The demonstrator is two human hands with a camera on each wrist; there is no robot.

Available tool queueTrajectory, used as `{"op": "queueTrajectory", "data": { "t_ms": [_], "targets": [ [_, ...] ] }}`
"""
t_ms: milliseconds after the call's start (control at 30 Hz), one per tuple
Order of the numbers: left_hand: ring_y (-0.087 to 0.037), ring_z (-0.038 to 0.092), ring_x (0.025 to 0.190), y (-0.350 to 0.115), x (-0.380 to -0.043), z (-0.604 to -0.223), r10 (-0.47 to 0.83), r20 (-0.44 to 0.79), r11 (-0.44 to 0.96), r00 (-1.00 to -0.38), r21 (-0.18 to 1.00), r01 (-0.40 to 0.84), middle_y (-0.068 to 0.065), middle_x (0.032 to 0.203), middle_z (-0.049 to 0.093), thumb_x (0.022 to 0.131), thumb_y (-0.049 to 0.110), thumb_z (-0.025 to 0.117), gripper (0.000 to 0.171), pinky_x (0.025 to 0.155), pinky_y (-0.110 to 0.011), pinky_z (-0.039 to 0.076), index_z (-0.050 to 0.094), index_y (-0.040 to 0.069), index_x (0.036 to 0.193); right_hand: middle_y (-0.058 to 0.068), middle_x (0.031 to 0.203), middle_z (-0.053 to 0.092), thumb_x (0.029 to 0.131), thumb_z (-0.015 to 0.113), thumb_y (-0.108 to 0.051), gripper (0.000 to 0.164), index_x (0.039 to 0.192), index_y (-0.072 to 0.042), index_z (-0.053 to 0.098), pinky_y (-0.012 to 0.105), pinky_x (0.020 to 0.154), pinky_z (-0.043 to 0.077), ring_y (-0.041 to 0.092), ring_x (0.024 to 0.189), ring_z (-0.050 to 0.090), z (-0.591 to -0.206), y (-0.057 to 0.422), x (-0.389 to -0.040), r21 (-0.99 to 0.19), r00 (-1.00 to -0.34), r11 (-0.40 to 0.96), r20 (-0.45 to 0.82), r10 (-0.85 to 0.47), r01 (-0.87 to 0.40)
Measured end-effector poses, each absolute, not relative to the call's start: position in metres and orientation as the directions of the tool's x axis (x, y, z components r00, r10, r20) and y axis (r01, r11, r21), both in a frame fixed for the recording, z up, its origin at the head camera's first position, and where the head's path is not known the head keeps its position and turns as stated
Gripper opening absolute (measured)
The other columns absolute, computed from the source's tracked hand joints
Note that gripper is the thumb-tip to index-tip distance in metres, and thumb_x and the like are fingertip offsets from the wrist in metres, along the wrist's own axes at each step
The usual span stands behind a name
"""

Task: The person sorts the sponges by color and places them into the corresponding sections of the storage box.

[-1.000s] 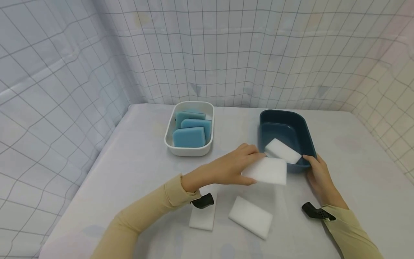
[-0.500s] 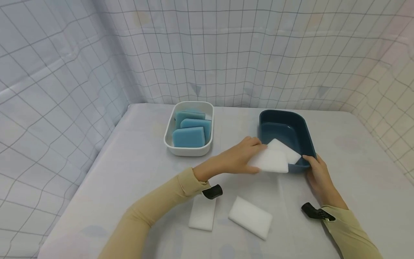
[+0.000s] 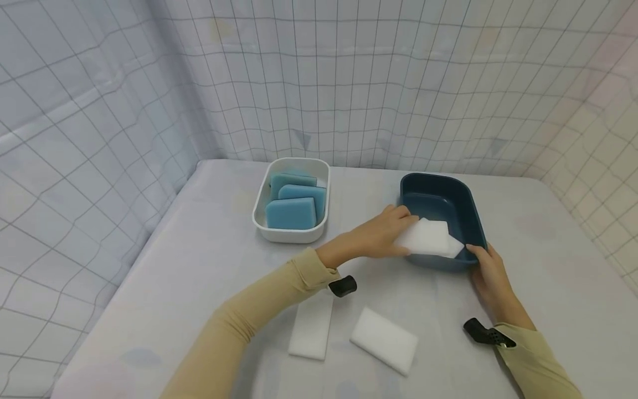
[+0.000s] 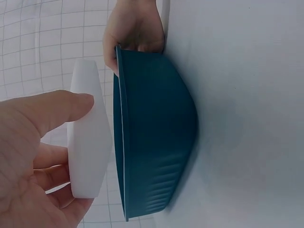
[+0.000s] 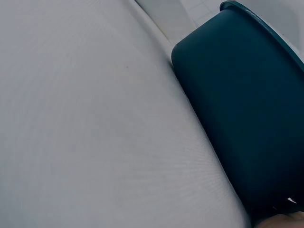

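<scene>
My left hand [image 3: 386, 234] pinches a white sponge block [image 3: 426, 238] between thumb and fingers, above the near rim of a dark teal bin [image 3: 473, 219]. The left wrist view shows that white block [image 4: 88, 137] just over the rim of the bin [image 4: 154, 128], apart from it. Another white sponge [image 3: 455, 247] lies inside the bin, mostly covered by the held one. At the bin's near right corner my right hand [image 3: 493, 277] grips the rim, thumb over the edge. Only a bit of the right hand [image 5: 282, 221] shows in the right wrist view, against the bin's wall.
Two white sponges, one partly under the left sleeve [image 3: 311, 330] and one to its right [image 3: 385, 341], lie flat on the pale tabletop. A white bin [image 3: 291, 235] with several blue sponges [image 3: 291, 213] stands at the back left. Grid-patterned cloth [image 3: 349, 83] hangs around the table.
My left hand has moved away from me and slightly right, carrying the white sponge from in front of the teal bin to over its near rim. The right hand keeps its grip.
</scene>
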State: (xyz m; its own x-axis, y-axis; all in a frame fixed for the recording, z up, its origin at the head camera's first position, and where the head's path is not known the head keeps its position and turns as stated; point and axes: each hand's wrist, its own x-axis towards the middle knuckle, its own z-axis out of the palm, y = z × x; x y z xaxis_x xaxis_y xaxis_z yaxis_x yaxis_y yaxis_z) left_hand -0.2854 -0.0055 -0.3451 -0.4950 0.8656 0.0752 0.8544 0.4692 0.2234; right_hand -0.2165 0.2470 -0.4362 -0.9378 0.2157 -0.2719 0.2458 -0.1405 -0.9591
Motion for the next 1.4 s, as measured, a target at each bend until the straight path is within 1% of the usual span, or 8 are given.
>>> {"op": "queueTrajectory", "data": {
  "t_ms": [233, 533, 767, 867, 1067, 1167, 1267, 1400],
  "targets": [
    [-0.019, 0.041, 0.116, 0.003, -0.289, -0.344, 0.863, 0.078, 0.48, -0.499, 0.181, 0.858, -0.007, 0.135, 0.045, 0.089, 0.033, 0.062, 0.064, 0.098, -0.024, 0.04, 0.039, 0.006, 0.141, -0.004, 0.159, -0.012, 0.099, 0.041, -0.033, 0.07, 0.152, -0.019, -0.002, 0.033, 0.121, -0.004, 0.014, 0.146, -0.008, -0.435, 0.248, -0.218, -0.961, -0.941, -0.143, -0.265, 0.211, 0.238],
    [-0.018, 0.041, 0.126, 0.018, -0.291, -0.349, 0.849, 0.073, 0.51, -0.524, 0.152, 0.847, -0.006, 0.143, 0.042, 0.09, 0.035, 0.06, 0.065, 0.106, -0.025, 0.038, 0.036, 0.006, 0.143, -0.001, 0.159, -0.013, 0.099, 0.039, -0.032, 0.069, 0.152, -0.018, -0.003, 0.036, 0.121, -0.005, 0.017, 0.147, -0.011, -0.435, 0.247, -0.218, -0.961, -0.939, -0.143, -0.264, 0.219, 0.237],
    [-0.019, 0.042, 0.128, 0.03, -0.292, -0.358, 0.84, 0.094, 0.52, -0.535, 0.148, 0.841, -0.007, 0.143, 0.043, 0.091, 0.032, 0.06, 0.063, 0.106, -0.026, 0.039, 0.037, 0.005, 0.142, -0.002, 0.159, -0.012, 0.1, 0.04, -0.032, 0.069, 0.152, -0.017, -0.003, 0.036, 0.121, -0.003, 0.018, 0.147, -0.011, -0.437, 0.248, -0.219, -0.967, -0.948, -0.136, -0.241, 0.208, 0.216],
    [-0.019, 0.043, 0.128, 0.035, -0.292, -0.361, 0.837, 0.09, 0.527, -0.54, 0.138, 0.839, -0.007, 0.144, 0.043, 0.091, 0.033, 0.06, 0.062, 0.105, -0.026, 0.041, 0.038, 0.006, 0.142, -0.003, 0.159, -0.012, 0.1, 0.04, -0.033, 0.07, 0.152, -0.015, -0.004, 0.034, 0.121, -0.002, 0.015, 0.147, -0.01, -0.438, 0.249, -0.219, -0.964, -0.95, -0.163, -0.24, 0.198, 0.21],
    [-0.018, 0.042, 0.129, 0.044, -0.292, -0.367, 0.828, 0.061, 0.548, -0.558, 0.126, 0.827, -0.005, 0.144, 0.042, 0.092, 0.034, 0.058, 0.061, 0.105, -0.026, 0.042, 0.038, 0.007, 0.142, -0.013, 0.156, -0.016, 0.1, 0.032, -0.044, 0.073, 0.15, -0.015, -0.013, 0.024, 0.12, -0.007, 0.005, 0.144, -0.016, -0.439, 0.251, -0.22, -0.944, -0.958, -0.268, -0.238, 0.157, 0.19],
    [-0.018, 0.042, 0.129, 0.047, -0.292, -0.37, 0.822, 0.056, 0.555, -0.567, 0.149, 0.819, -0.005, 0.144, 0.042, 0.092, 0.034, 0.058, 0.061, 0.104, -0.025, 0.043, 0.037, 0.008, 0.143, -0.015, 0.157, -0.012, 0.1, 0.028, -0.045, 0.07, 0.15, -0.014, -0.011, 0.022, 0.12, -0.006, 0.003, 0.145, -0.014, -0.439, 0.253, -0.22, -0.938, -0.97, -0.31, -0.203, 0.133, 0.153],
    [-0.019, 0.041, 0.131, 0.05, -0.293, -0.371, 0.817, 0.04, 0.561, -0.575, 0.173, 0.81, -0.006, 0.146, 0.039, 0.092, 0.032, 0.058, 0.062, 0.107, -0.026, 0.041, 0.035, 0.007, 0.144, -0.015, 0.158, -0.009, 0.101, 0.027, -0.044, 0.068, 0.15, -0.013, -0.009, 0.021, 0.12, -0.005, 0.004, 0.145, -0.011, -0.439, 0.254, -0.219, -0.937, -0.978, -0.326, -0.171, 0.117, 0.125],
    [-0.02, 0.033, 0.14, 0.052, -0.294, -0.371, 0.809, 0.014, 0.575, -0.587, 0.185, 0.797, -0.008, 0.151, 0.033, 0.093, 0.03, 0.057, 0.064, 0.115, -0.026, 0.031, 0.031, 0.006, 0.146, -0.013, 0.158, -0.01, 0.1, 0.026, -0.045, 0.068, 0.151, -0.014, -0.008, 0.023, 0.12, -0.006, 0.005, 0.145, -0.012, -0.44, 0.254, -0.218, -0.942, -0.979, -0.315, -0.161, 0.123, 0.116]
  ]
}}
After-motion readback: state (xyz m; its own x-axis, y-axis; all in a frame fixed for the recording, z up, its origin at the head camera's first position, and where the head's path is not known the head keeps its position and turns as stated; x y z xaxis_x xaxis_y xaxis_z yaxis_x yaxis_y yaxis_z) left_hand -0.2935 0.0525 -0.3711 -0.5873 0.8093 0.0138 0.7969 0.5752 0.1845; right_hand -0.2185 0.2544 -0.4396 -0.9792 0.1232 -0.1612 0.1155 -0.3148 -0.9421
